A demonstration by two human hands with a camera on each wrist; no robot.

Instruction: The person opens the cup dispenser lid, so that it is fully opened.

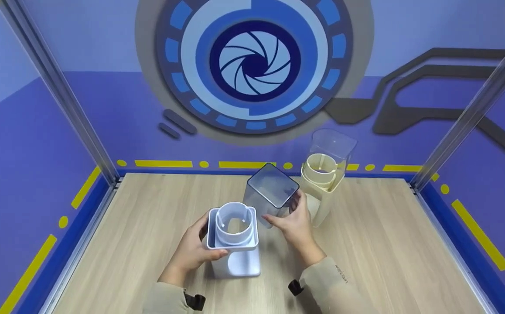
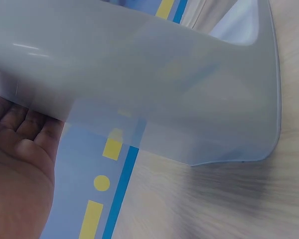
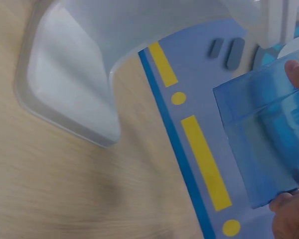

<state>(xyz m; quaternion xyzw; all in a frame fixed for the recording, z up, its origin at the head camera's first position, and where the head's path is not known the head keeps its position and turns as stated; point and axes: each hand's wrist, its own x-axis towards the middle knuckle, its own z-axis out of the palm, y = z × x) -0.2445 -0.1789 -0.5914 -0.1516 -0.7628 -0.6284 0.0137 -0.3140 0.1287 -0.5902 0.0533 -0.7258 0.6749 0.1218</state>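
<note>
A pale bluish-white dispenser stand [image 1: 243, 264] is upright at the front middle, with a round collar inside its square top. My left hand [image 1: 193, 249] grips this top from the left, thumb along the front rim; in the left wrist view, the stand's curved body [image 2: 139, 74] hides part of the fingers. Just behind and to the right, my right hand [image 1: 297, 224] holds a see-through square container [image 1: 273, 185] off the table, its dark-edged end facing up. Thumb and fingers grip the bluish container [image 3: 261, 134] from opposite sides in the right wrist view.
Behind my right hand, at the back right, is a cream dispenser [image 1: 322, 209] of similar shape with a clear container [image 1: 333, 144] leaning up from its top. The wood-grain table [image 1: 156, 205] is enclosed by printed blue walls [image 1: 104, 117] and metal corner posts [image 1: 76, 104].
</note>
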